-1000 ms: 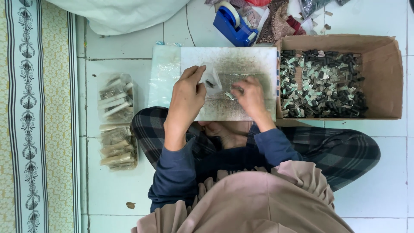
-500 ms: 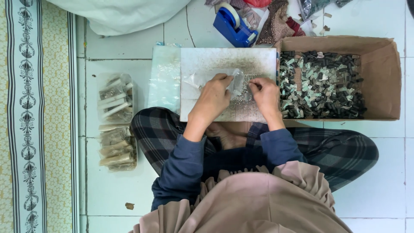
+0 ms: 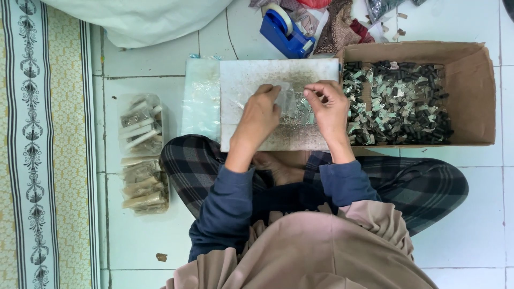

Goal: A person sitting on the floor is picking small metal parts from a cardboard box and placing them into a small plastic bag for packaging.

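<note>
The left hand (image 3: 261,111) and the right hand (image 3: 327,105) meet over the white board (image 3: 251,75) that rests on the person's lap. Between them is a small clear bag (image 3: 292,104), held just above the middle of the board. The left hand's thumb and fingers (image 3: 270,92) are pressed together on the bag's left edge; the right hand's fingertips (image 3: 311,96) pinch at its right side, where a few small green and black pieces sit, though whether they grip the bag or a piece cannot be told.

A second ago the left hand was higher on the board, holding something small and pale, and the right hand lay flat lower down. Half a second ago both hands had already closed in on the bag, and since then they have shifted only slightly, the bag now a little more stretched between them.

To the right, touching the board, stands the cardboard box (image 3: 471,91) full of small green and black pieces. A stack of clear sheets (image 3: 201,99) lies under the board's left edge. Further left on the tiled floor (image 3: 139,241) lie two filled packets (image 3: 142,155), unchanged, and a blue tape dispenser (image 3: 286,29) sits above the board
</note>
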